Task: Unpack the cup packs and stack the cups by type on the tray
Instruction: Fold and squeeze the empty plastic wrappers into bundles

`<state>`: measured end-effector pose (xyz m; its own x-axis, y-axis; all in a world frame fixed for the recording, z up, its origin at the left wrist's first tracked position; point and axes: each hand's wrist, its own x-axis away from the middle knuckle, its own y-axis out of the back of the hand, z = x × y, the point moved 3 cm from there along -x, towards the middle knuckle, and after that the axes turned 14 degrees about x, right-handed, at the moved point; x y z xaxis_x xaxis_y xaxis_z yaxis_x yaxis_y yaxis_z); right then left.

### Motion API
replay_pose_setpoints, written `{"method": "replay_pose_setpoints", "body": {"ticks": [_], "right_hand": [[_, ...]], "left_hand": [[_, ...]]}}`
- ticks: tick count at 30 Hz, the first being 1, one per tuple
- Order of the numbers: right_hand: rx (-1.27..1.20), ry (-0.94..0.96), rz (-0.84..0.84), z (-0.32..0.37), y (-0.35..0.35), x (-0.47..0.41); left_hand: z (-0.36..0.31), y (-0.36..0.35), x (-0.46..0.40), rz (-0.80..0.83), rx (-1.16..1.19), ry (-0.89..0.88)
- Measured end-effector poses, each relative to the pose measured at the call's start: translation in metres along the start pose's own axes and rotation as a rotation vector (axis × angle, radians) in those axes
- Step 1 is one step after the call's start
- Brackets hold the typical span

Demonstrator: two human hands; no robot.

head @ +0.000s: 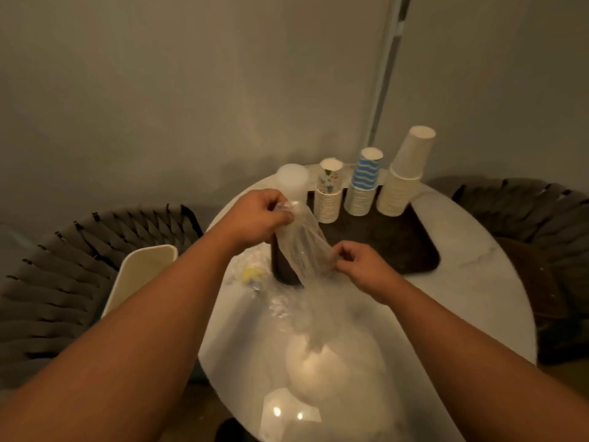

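Plainly, both hands are pinched on one clear plastic wrapper (301, 247), which stretches between them as a slanted, crinkled sleeve. The left hand (259, 218) is closed around the wrapper's upper end, fingers curled tight and thumb pressed against them. The right hand (360, 266), lower and nearer the person, grips the lower edge with thumb and first fingers, the other fingers loosely bent. The two hands are near each other but do not touch.

Directly behind the wrapper, between the hands, stands a dark cup stack (282, 266) on the round white table (471, 250); whether the plastic touches it cannot be told. More loose clear plastic (287, 307) lies crumpled on the table below the hands, with a small yellow scrap (251, 274) beside it under the left wrist.

Beyond the hands sits a dark tray (411, 247) carrying three upside-down stacks: a patterned cup stack (328, 193) closest to the left hand, a blue-striped cup stack (365, 183) next, and a plain white cup stack (406, 173) farthest right. A blurred translucent cup stack (291, 180) rises just behind the left hand.
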<state>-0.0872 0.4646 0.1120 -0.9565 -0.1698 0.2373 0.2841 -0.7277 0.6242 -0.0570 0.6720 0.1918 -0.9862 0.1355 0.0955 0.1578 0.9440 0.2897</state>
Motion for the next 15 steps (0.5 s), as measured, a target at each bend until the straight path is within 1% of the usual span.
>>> {"method": "replay_pose_setpoints", "body": {"ticks": [4, 6, 8, 12, 14, 15], "right_hand": [[0.048, -0.06, -0.026, -0.034, 0.077, 0.024], [0.181, -0.063, -0.032, -0.045, 0.106, 0.029], [0.376, -0.048, -0.028, -0.053, 0.123, 0.033], [0.693, -0.085, -0.007, -0.078, 0.116, 0.037], [0.866, -0.085, -0.052, -0.097, 0.098, 0.041], [0.908, -0.068, -0.081, -0.108, 0.085, 0.046]], "left_hand": [[-0.002, -0.057, 0.012, -0.081, 0.143, 0.147], [0.004, -0.086, 0.018, -0.108, 0.244, 0.257], [0.014, -0.116, 0.025, -0.119, 0.358, 0.393], [0.058, -0.161, 0.04, -0.123, 0.488, 0.612], [0.086, -0.176, 0.049, -0.141, 0.506, 0.684], [0.099, -0.181, 0.055, -0.142, 0.503, 0.71]]}}
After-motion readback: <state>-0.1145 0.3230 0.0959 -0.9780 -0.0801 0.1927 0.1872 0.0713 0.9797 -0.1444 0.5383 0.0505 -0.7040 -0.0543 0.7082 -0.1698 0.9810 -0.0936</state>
